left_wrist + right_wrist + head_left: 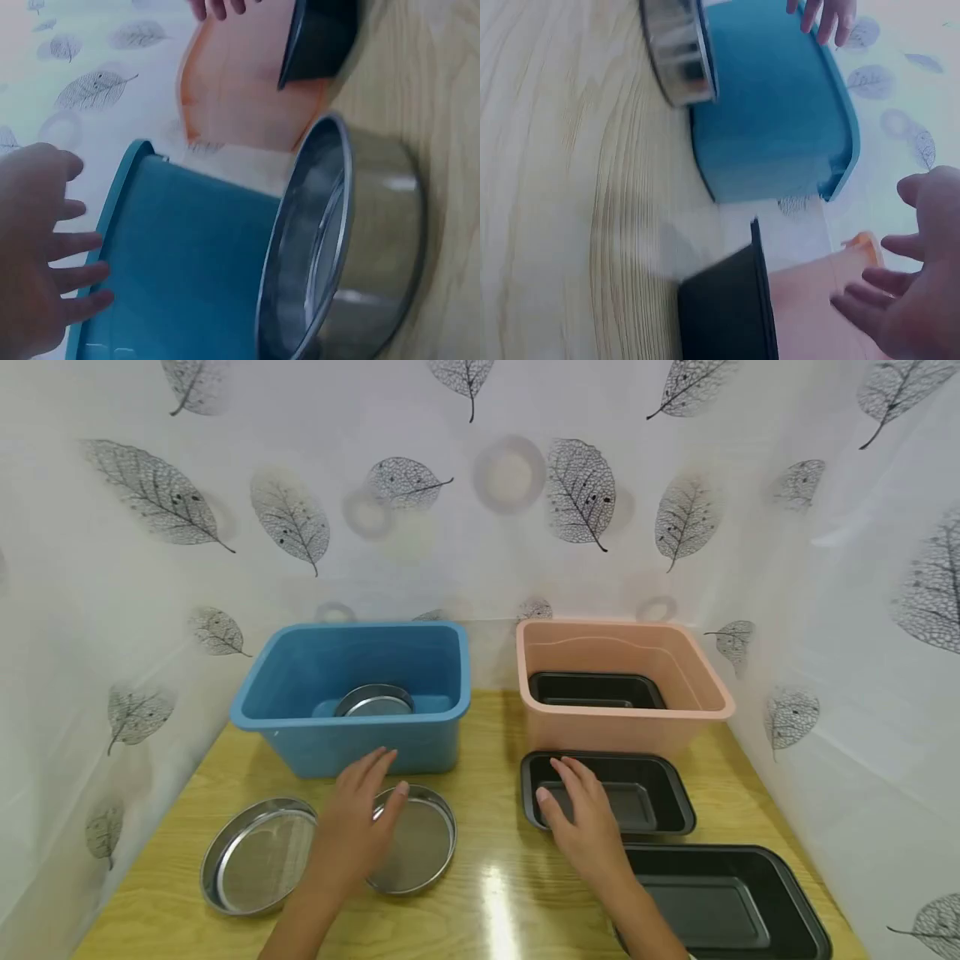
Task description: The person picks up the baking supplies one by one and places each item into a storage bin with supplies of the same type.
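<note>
My left hand (357, 827) hovers with spread fingers over the left side of a round metal pan (420, 843); nothing is in its grasp. Left of it lies another round pan (258, 860). My right hand (588, 822), fingers apart and holding nothing, is above a small black loaf pan (660, 793). Nearer the front right sits a larger black rectangular pan (697, 910), partly covered by my right forearm. In the left wrist view, my left hand (37, 255) overlaps the blue bin's rim; in the right wrist view, my right hand (915, 270) overlaps the pink bin.
At the back left stands a blue bin (360, 747) with a round metal pan (375, 702) inside. A pink bin (600, 727) at the back right holds a black loaf pan (596, 689). A leaf-patterned sheet (495, 568) hangs behind and beside the wooden table (487, 802).
</note>
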### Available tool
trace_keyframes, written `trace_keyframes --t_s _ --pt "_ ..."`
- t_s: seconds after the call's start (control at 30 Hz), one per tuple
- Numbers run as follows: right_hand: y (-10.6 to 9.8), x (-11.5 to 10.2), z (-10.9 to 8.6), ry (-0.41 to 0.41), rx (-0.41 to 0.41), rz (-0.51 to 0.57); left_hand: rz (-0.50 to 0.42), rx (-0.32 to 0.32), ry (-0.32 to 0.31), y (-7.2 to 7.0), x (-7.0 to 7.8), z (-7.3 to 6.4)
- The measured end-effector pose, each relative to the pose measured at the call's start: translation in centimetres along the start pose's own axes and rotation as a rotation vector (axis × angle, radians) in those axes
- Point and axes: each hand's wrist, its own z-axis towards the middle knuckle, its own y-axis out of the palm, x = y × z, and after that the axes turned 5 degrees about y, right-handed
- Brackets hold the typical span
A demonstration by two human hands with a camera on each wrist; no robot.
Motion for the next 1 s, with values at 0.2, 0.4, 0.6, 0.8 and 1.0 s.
trace_keyframes --t_s 0.2,0.4,0.6,0.8,1.0 --pt "1.4 -1.1 -0.7 0.009 -0.091 0.323 -0.148 0.153 -0.097 -3.4 -2.1 0.8" --pt "4.1 -2.0 -1.1 0.093 -0.178 0.466 -0.216 0.280 -0.150 -6.4 -4.7 1.6" --pt "7.0 -2.4 -1.4 0.100 -0.281 0.533 -0.238 0.393 -0.194 -8.5 -8.0 2.2" --pt "9.3 -2.1 -1.4 0.105 -0.352 0.603 -0.235 0.405 -0.302 -9.6 -11.4 3.3" --pt "11.3 -2.2 -1.0 0.154 -0.359 0.693 -0.267 0.255 -0.398 -10.0 -14.9 4.2"
